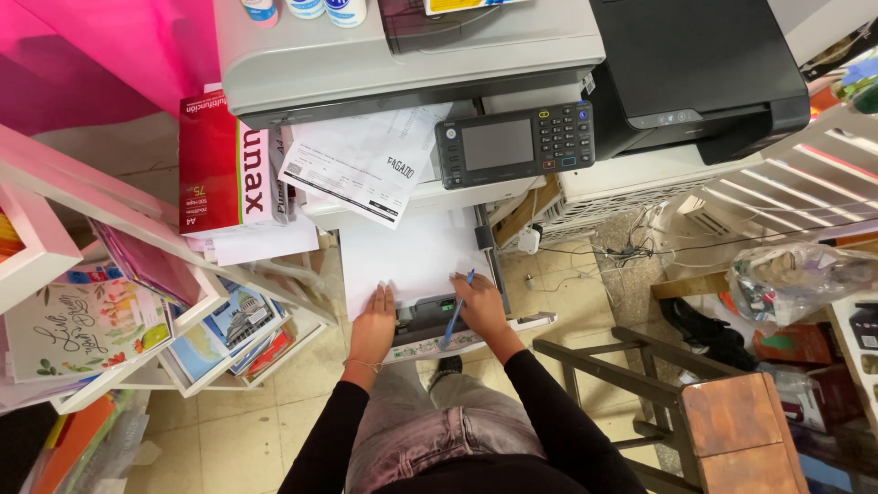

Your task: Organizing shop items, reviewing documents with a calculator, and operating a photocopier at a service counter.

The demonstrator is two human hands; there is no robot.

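My left hand [374, 322] lies flat on the near edge of a stack of white paper [407, 252] in the pulled-out tray [439, 331] of a large grey copier [402, 55]. On the right side of the same stack rests my right hand [479, 306], which grips a blue pen [456, 311] that points down toward me. A printed document [361, 165] lies on the copier's output shelf above the tray. The copier's control panel [514, 142] with screen and keypad sits to the right of it.
A red ream of paper [224, 169] stands to the copier's left. White shelves [110, 274] with cards and prints fill the left. A black printer [695, 64] sits at upper right. A wooden stool [727, 430], plastic bags and cables lie to the right.
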